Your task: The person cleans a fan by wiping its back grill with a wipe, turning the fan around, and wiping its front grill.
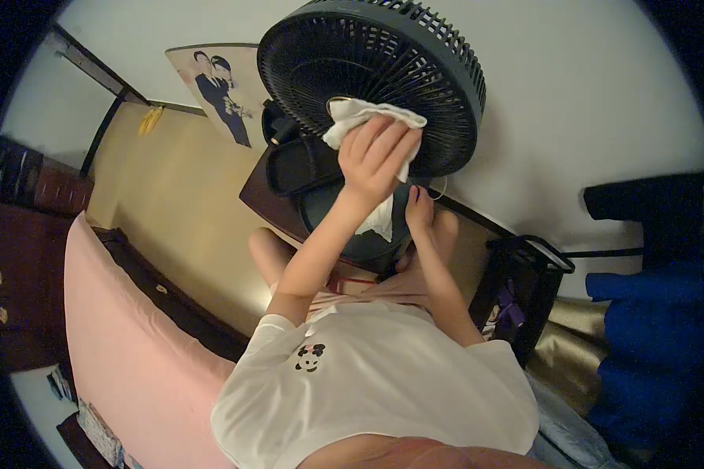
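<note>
My left hand (375, 156) presses a white cloth (379, 115) against the front grille of a black fan (368, 59), near the hub. Its fingers lie bent over the cloth. Just below the fan head is my right hand (419, 209), its fingers curled closed; what they hold is hidden. The round dark fan base (344, 246) sits between my knees, partly covered by my left forearm. A second white piece of cloth or paper (379, 221) shows over the base, beside my left wrist.
A dark tray-like box (301, 166) rests on a brown stand (260, 187), with a wedding picture (223, 94) behind. A pink-covered bed (125, 336) lies left. To the right are a black rack (528, 289) and hanging blue cloth (649, 336).
</note>
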Motion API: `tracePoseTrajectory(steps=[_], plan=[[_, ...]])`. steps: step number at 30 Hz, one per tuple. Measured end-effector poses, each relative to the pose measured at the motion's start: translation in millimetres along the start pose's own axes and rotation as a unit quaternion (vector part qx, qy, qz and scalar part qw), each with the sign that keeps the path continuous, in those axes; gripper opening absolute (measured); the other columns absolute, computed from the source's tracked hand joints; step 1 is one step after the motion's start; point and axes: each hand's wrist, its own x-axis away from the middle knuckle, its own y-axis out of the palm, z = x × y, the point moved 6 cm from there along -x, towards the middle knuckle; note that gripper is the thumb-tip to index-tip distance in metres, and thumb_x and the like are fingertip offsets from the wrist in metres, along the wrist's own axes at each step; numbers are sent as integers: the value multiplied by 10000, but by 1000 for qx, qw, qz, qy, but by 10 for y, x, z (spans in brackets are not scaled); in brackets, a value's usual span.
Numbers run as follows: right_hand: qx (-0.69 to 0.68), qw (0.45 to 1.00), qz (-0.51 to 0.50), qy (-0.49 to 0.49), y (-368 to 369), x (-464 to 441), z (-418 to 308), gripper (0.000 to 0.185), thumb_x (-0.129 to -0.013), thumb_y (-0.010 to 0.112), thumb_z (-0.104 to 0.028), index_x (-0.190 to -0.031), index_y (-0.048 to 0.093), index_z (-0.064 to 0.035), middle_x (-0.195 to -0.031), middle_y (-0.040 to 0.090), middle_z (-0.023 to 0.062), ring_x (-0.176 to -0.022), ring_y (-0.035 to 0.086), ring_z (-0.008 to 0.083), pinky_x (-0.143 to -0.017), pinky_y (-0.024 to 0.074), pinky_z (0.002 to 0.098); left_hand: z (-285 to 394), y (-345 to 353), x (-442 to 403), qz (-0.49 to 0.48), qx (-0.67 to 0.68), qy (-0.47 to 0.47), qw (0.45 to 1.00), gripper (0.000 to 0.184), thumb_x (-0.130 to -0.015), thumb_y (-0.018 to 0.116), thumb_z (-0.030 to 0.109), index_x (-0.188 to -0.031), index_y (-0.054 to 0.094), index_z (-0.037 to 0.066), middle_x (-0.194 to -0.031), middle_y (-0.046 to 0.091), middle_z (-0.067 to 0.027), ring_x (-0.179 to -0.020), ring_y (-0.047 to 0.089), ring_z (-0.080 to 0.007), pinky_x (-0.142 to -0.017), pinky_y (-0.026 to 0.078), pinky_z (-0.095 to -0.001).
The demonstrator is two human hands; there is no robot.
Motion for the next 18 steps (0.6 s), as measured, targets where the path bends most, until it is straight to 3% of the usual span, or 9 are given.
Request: tracePoseTrajectory(steps=[4, 7, 11, 18], plan=[[6, 999, 33, 0, -43, 24, -31, 387, -912, 412, -315, -1025, 575, 17, -978, 597, 251, -936, 547, 421, -817, 427, 457, -213, -89, -27, 22, 36, -50, 998, 226, -650, 605, 98, -869, 657, 75, -955, 621, -76, -897, 578, -265, -722, 467, -354], [8, 999, 33, 7, -39, 40, -35, 379, -911, 420, -308, -1020, 575, 20, -973, 597, 252, -934, 545, 425, -818, 425, 459, -258, -153, -19, 78, -7, -82, 994, 321, -565, 689, 94, -883, 645, 86, -925, 601, -74, -873, 566, -288, -731, 462, -366], [51, 998, 1, 25, -27, 6, 9, 368, -906, 434, -307, -1007, 579, 16, -970, 597, 252, -918, 545, 427, -810, 424, 461, -239, -103, 123, 67, -27, -91, 993, 298, -571, 722, 79, -858, 645, 90, -906, 584, -54, -893, 522, -268, -761, 415, -365], [11, 999, 37, -15, -14, 15, 4, 360, -906, 434, -309, -1002, 583, 4, -955, 598, 255, -897, 555, 426, -792, 433, 467, -224, -108, 138, 48, -21, -75, 996, 304, -576, 703, 92, -877, 665, 111, -886, 588, -37, -878, 525, -256, -739, 397, -352]])
